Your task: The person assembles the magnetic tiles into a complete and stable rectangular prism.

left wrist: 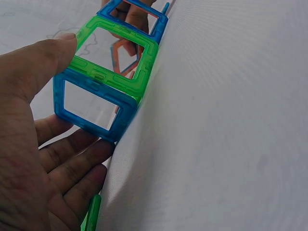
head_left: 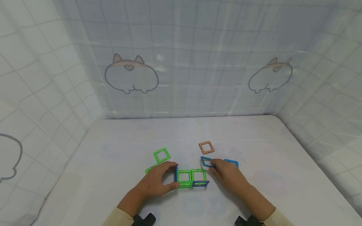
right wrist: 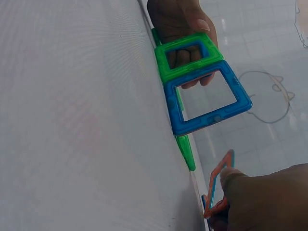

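Note:
Several green and blue magnetic tiles are joined into a low box-like shape on the table, with a green front tile [head_left: 185, 184] and a blue front tile [head_left: 200, 184] beside it. My left hand [head_left: 155, 180] grips its left end. In the left wrist view, the thumb presses the standing green tile [left wrist: 98, 74], while the fingers lie behind the blue side tile [left wrist: 126, 114]. Right of the shape, my right hand [head_left: 230, 175] pinches a square magnetic tile [head_left: 202, 162]. It looks blue from above but orange with a blue edge in the wrist views; whether it is one tile or two, I cannot tell.
An orange tile [head_left: 201, 148] lies flat behind the shape. Back left lies a green tile [head_left: 164, 160], with another green tile [head_left: 149, 169] partly hidden by my left hand. A blue tile [head_left: 232, 161] sits behind my right hand. Patterned curtains [head_left: 183, 78] surround the white table [head_left: 113, 141].

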Tool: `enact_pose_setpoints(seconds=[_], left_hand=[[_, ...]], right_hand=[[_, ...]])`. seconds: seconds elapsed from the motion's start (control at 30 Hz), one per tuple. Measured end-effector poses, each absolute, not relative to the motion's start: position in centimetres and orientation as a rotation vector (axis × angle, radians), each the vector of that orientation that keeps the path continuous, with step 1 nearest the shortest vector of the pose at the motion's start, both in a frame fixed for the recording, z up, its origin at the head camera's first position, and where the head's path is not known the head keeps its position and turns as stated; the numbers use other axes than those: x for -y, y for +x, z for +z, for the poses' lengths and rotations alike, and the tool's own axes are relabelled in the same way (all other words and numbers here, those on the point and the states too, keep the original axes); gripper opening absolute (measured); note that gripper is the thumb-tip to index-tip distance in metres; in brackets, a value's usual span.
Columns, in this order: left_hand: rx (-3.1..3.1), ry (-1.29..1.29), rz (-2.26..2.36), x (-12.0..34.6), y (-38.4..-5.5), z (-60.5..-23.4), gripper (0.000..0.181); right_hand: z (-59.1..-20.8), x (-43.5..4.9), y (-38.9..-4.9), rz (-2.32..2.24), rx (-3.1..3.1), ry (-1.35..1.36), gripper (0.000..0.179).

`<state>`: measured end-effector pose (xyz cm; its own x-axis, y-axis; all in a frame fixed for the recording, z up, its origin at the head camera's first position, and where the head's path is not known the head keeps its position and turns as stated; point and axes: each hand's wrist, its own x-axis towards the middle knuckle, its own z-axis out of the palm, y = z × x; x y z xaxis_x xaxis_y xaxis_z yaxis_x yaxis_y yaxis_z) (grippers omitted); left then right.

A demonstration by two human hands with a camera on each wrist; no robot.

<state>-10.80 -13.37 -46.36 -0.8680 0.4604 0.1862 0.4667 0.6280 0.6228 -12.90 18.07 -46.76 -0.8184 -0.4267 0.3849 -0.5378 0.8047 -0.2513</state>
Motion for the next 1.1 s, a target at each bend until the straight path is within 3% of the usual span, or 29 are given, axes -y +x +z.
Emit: enact_pose_setpoints(seconds=[0.23, 1.1], left_hand=[[2.829, -0.803, -1.069, 13.4, -10.8, -46.4, 0.072], [2.797, -0.829, -1.103, 13.4, -10.9, -46.5, 0.070]], right_hand=[[-46.9, -18.5, -13.1, 0.547, 2.550, 0.756, 0.020], [-47.5, -19.9, -14.2, 0.982, 2.642, 0.376, 0.015]])
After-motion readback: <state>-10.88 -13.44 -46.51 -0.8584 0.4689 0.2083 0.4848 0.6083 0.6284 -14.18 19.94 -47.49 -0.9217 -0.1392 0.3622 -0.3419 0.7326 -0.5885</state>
